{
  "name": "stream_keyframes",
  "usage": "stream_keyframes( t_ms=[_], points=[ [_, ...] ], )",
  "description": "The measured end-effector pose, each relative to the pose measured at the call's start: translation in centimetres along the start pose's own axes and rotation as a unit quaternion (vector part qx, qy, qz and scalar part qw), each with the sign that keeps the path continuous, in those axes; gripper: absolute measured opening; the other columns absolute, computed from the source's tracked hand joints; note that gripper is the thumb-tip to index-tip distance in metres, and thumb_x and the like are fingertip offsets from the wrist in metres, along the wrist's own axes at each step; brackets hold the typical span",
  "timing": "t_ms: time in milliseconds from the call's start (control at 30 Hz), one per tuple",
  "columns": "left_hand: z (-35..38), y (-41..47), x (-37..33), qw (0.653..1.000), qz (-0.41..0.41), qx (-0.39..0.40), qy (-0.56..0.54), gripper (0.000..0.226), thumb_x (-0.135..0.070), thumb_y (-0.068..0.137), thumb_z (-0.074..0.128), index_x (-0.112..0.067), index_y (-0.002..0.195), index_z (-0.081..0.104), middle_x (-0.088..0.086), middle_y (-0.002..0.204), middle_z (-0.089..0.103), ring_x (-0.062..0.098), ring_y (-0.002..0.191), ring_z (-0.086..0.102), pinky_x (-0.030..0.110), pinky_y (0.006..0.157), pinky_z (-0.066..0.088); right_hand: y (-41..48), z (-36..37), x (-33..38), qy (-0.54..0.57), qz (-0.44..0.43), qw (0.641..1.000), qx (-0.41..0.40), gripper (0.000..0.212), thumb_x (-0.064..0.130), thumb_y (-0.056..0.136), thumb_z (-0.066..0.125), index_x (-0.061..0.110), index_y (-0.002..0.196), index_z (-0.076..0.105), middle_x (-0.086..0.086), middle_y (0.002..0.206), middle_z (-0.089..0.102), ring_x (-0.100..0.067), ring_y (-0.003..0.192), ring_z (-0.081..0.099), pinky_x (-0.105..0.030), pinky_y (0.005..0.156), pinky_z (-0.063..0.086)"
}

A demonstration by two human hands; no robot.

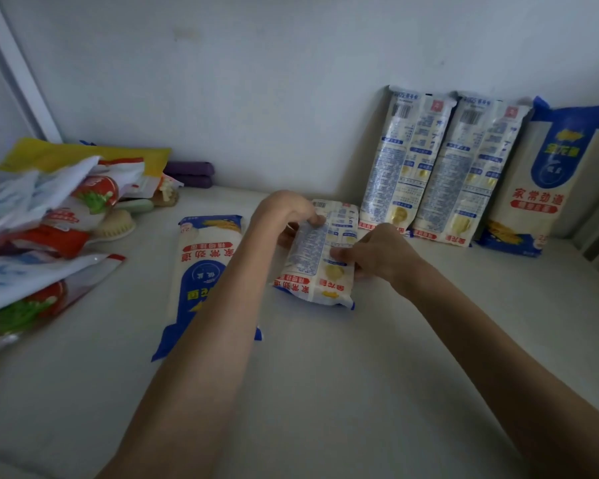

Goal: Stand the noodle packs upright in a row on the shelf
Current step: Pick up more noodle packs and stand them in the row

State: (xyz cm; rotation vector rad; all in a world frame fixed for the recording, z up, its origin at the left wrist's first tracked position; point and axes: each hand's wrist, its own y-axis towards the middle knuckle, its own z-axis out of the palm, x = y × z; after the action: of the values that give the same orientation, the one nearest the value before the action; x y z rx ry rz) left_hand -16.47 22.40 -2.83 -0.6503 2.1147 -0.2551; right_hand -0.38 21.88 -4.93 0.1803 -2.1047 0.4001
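Three noodle packs stand upright against the back wall at the right: two white-and-blue ones showing their printed backs, and one showing its blue front. A fourth pack lies in the middle of the shelf with both hands on it. My left hand grips its far left edge. My right hand pinches its right side. A fifth pack lies flat to the left, partly under my left forearm.
A heap of red, white and yellow bags fills the left side of the white shelf. Behind it lie a purple roll and a brush. A white post rises at the far left.
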Motion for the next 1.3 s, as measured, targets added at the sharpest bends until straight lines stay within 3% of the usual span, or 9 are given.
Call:
stream_keyframes(
  t_ms=[67,200,333,533,633,767,933,1067,1300],
  points=[
    [-0.2,0.7,0.4,0.999,-0.003,0.014,-0.039,0.069,-0.038,0.083,0.074,-0.003,0.138,0.049,0.014,0.138,0.056,0.031,0.119,0.06,0.044,0.101,0.049,0.1,-0.1,-0.1,-0.005,-0.016,1.0,-0.008,0.018,0.018,0.077,0.079,0.004,0.079,0.068,0.001,0.071,0.068,-0.007,0.057,0.065,-0.016,0.042,0.046],
    [-0.4,0.9,0.7,0.995,-0.008,0.016,-0.101,0.059,-0.04,0.081,0.075,-0.007,0.127,0.057,0.005,0.111,0.065,0.019,0.087,0.062,0.029,0.072,0.052,0.3,-0.1,-0.4,0.019,-0.058,0.998,-0.008,0.018,0.014,0.076,0.079,0.001,0.081,0.069,0.004,0.074,0.068,-0.004,0.064,0.065,-0.015,0.05,0.049],
    [-0.3,1.7,1.1,0.994,0.007,0.013,-0.113,0.077,-0.045,0.066,0.084,-0.005,0.126,0.058,0.013,0.125,0.064,0.032,0.114,0.062,0.046,0.101,0.048,0.2,-0.1,-0.5,0.045,-0.104,0.994,0.009,0.016,0.01,0.077,0.078,0.016,0.073,0.064,0.003,0.08,0.07,-0.005,0.069,0.068,-0.016,0.055,0.054],
    [-1.6,1.0,0.2,0.976,0.077,0.021,-0.2,0.027,-0.027,0.08,0.078,-0.009,0.097,0.067,0.003,0.092,0.075,0.017,0.083,0.07,0.031,0.074,0.055,0.4,-0.8,0.1,0.049,-0.185,0.981,-0.038,0.023,0.006,0.077,0.078,0.018,0.073,0.059,0.002,0.076,0.068,-0.008,0.066,0.066,-0.016,0.052,0.054],
    [-2.0,0.2,-0.7,0.96,0.147,0.011,-0.239,0.027,-0.022,0.08,0.078,-0.009,0.102,0.07,0.003,0.094,0.077,0.02,0.089,0.073,0.037,0.08,0.058,0.5,-1.2,0.3,0.047,-0.204,0.973,-0.093,0.023,0.007,0.074,0.08,0.014,0.075,0.058,-0.009,0.082,0.07,-0.018,0.072,0.067,-0.026,0.064,0.059],
    [-2.3,-0.7,-1.4,0.932,0.22,-0.004,-0.288,0.038,-0.022,0.077,0.081,-0.007,0.108,0.066,0.003,0.095,0.078,0.021,0.088,0.075,0.037,0.076,0.059,0.0,-2.1,0.6,0.096,-0.23,0.96,-0.127,0.027,0.002,0.071,0.081,0.011,0.075,0.055,-0.001,0.074,0.066,-0.014,0.069,0.067,-0.024,0.061,0.057],
    [-2.4,-0.5,-1.6,0.912,0.255,-0.048,-0.317,0.035,-0.016,0.074,0.082,-0.004,0.103,0.067,0.004,0.09,0.079,0.021,0.082,0.076,0.03,0.062,0.055,0.6,-2.3,0.6,0.116,-0.193,0.965,-0.132,0.027,0.014,0.074,0.081,0.01,0.085,0.056,-0.005,0.089,0.069,-0.017,0.079,0.069,-0.031,0.064,0.059],
    [-1.6,-0.4,-2.0,0.899,0.274,-0.066,-0.335,0.041,-0.013,0.073,0.083,0.002,0.108,0.066,0.009,0.092,0.078,0.023,0.081,0.076,0.031,0.061,0.056,1.1,-1.9,-0.1,0.17,-0.126,0.976,-0.059,0.029,0.023,0.086,0.07,0.006,0.106,0.06,-0.005,0.098,0.072,-0.014,0.08,0.07,-0.029,0.068,0.057],
    [-0.9,-1.6,-3.2,0.875,0.346,-0.081,-0.33,0.04,-0.021,0.071,0.086,-0.003,0.099,0.065,0.008,0.09,0.078,0.021,0.08,0.076,0.035,0.068,0.061,1.4,-2.5,-0.3,0.323,-0.099,0.939,-0.072,0.025,0.028,0.092,0.062,0.006,0.101,0.067,-0.007,0.099,0.075,-0.023,0.089,0.071,-0.04,0.082,0.056]
  ],
)
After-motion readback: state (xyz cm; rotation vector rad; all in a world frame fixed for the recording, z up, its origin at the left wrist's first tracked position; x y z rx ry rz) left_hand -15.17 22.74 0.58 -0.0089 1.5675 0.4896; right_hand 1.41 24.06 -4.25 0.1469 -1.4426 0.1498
